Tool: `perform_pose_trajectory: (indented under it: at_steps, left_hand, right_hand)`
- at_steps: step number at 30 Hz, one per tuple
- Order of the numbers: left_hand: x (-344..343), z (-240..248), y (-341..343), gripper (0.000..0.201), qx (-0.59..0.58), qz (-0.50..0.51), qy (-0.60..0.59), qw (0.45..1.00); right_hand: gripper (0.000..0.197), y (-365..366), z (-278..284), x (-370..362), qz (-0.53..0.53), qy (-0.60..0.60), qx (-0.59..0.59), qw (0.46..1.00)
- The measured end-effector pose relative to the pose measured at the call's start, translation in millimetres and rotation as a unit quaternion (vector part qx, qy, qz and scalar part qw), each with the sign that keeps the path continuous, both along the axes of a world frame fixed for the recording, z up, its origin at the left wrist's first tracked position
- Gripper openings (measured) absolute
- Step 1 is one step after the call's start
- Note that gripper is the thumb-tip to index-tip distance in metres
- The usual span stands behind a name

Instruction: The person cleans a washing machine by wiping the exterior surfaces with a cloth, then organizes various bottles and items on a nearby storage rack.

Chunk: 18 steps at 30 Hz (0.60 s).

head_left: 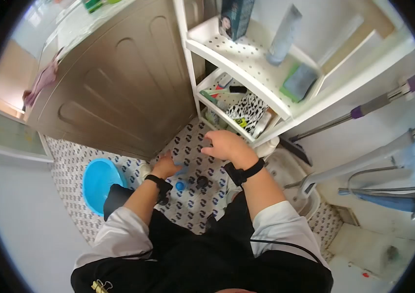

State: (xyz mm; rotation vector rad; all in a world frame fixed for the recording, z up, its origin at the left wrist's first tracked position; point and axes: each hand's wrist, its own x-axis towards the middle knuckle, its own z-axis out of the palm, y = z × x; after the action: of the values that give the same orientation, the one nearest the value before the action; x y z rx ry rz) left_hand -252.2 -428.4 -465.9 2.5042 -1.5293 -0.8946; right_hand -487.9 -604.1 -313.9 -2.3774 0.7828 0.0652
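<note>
My left hand [166,166] reaches down over the patterned floor with its fingers apart. Close beside its fingertips is a pale, see-through bluish thing [181,169], too blurred to name; whether they touch I cannot tell. Just below stands a small blue round piece like a cap [180,186], and to its right a dark round object [202,182]. My right hand [226,145] hovers in front of the lowest part of the white shelf rack [239,57], thumb and fingers spread with nothing seen between them. Black bands circle both wrists.
A blue basin [90,187] sits on the floor at left. Ahead stands a brown panelled cabinet [124,83]. On the rack are a box, a clear bottle [284,35], a sponge [299,82] and brushes. To the right are a white basin fixture [280,166], poles and a hose.
</note>
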Motion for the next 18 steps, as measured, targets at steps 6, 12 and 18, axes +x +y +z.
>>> perform_pose_trajectory:
  at_steps: [6,12,18]
  left_hand:
    - [-39,164,-11,0.061,-0.28,-0.003,0.173,0.944]
    - [-24,178,-9,0.024,-0.401,-0.02,0.126,0.907]
    - [-32,178,-10,0.023,-0.406,-0.042,0.141,0.902]
  right_hand:
    - [0.037,24,47,-27,-0.179,-0.319,0.09,0.926]
    - [0.033,-1,212,-2,-0.329,-0.341,-0.339,0.813]
    - [0.043,-149,278,-17,-0.476,-0.083,-0.49,0.726]
